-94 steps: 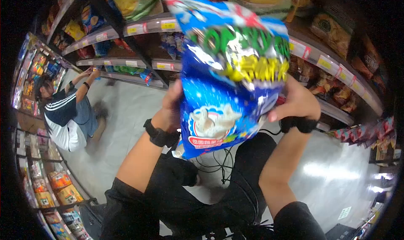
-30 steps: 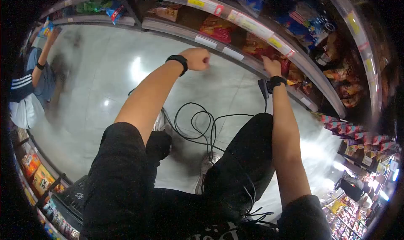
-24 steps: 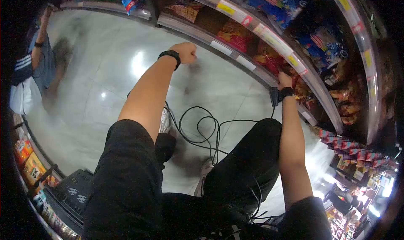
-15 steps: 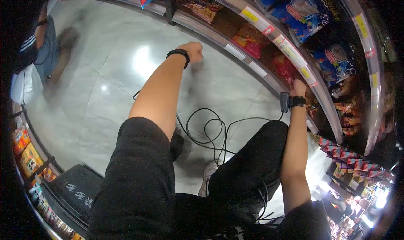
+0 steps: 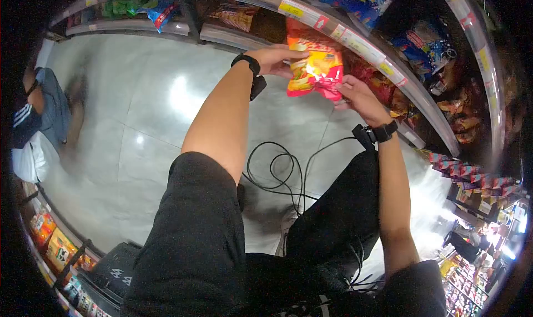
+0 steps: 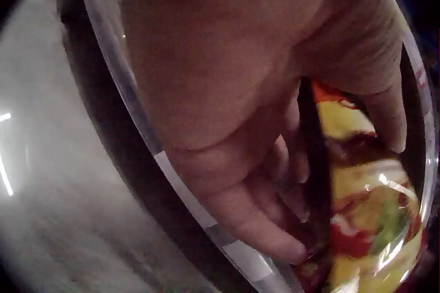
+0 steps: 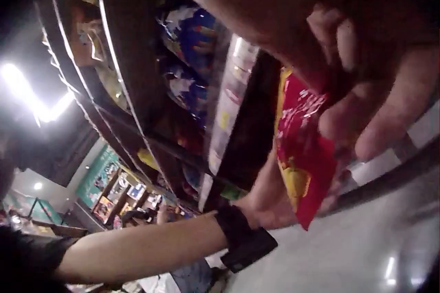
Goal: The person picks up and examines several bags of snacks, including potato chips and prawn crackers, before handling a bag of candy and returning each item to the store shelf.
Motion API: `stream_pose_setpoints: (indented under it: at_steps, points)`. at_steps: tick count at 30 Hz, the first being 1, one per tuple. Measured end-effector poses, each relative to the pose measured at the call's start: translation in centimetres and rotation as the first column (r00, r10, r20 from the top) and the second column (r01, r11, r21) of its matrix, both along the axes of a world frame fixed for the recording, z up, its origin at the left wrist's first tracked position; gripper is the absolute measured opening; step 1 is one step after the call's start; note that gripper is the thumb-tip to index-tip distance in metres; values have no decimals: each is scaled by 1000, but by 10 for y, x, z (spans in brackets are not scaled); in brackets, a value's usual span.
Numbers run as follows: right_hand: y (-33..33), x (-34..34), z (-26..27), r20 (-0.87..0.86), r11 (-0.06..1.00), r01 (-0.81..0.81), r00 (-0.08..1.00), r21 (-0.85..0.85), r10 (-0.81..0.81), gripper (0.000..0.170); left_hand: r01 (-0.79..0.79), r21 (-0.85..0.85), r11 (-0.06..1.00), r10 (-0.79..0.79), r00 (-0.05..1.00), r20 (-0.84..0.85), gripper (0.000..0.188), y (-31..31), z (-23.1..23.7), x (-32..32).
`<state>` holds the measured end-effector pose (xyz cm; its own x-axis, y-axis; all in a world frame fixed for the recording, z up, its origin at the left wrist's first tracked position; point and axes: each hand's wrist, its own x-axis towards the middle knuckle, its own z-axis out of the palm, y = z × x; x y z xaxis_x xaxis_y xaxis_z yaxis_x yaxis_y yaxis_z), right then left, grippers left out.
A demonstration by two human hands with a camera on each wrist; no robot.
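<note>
In the head view a red, orange and yellow snack bag [image 5: 315,67] is held out in front of the lower shelf. My left hand [image 5: 273,60] grips its left side, thumb lying across the printed front. At the lower right corner my right hand [image 5: 360,97] pinches the pink-red edge. The left wrist view shows the glossy yellow bag [image 6: 375,217] between the left thumb [image 6: 386,121] and the other fingers. From the right wrist, the bag's red end [image 7: 306,149] appears beside the curled right fingers [image 7: 357,114], with the left hand [image 7: 268,200] beyond it.
Shelves with a curved price rail [image 5: 355,46] run along the far side and right, stocked with blue bags [image 5: 425,45] and other snacks. Black cable [image 5: 277,161] loops over the floor [image 5: 155,134]. A dark crate [image 5: 114,267] stands lower left. Another person [image 5: 41,109] is at the left edge.
A blue snack bag in both hands is gone from them. The right hand reached into the bottom shelf and has brought out the red-orange bag; the left hand, fisted before, now holds its other side.
</note>
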<state>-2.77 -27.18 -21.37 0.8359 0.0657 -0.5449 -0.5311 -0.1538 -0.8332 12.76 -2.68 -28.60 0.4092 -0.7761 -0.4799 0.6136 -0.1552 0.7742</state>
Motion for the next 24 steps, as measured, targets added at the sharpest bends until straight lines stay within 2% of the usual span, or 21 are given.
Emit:
stream_pose_setpoints:
  at_steps: [2,5,7,8,10,17,20,23,24]
  points:
    - [3,-2,-1,-31,996,-73,997,-60,72,29,6,14,1000,-7,1000,28,50,-1,-3,1]
    - [-2,-3,4,-3,996,88,996,-13,-88,39,41,66,997,-45,997,60,51,3,1,1]
    - [-6,-2,3,44,990,138,989,9,-138,44,56,110,992,-61,997,47,51,6,6,-3]
    - [-8,-2,2,68,986,163,984,20,-164,46,85,71,994,-86,996,9,50,8,4,-3]
    - [-10,-2,-7,53,990,132,989,50,-135,46,135,-11,991,-136,989,-59,49,12,3,-1]
    - [-9,0,-17,9,996,8,1000,92,-9,36,298,9,955,-294,947,-131,51,13,-3,-4]
    - [-9,2,-20,-10,988,-11,1000,154,13,32,298,48,953,-291,950,-117,52,13,1,-3]
    - [-8,5,-19,-66,957,102,994,272,-87,30,294,65,954,-288,954,-87,52,14,5,-6]
    - [-11,6,-23,-60,950,88,995,301,-74,31,299,78,951,-294,953,-76,53,13,3,-5]
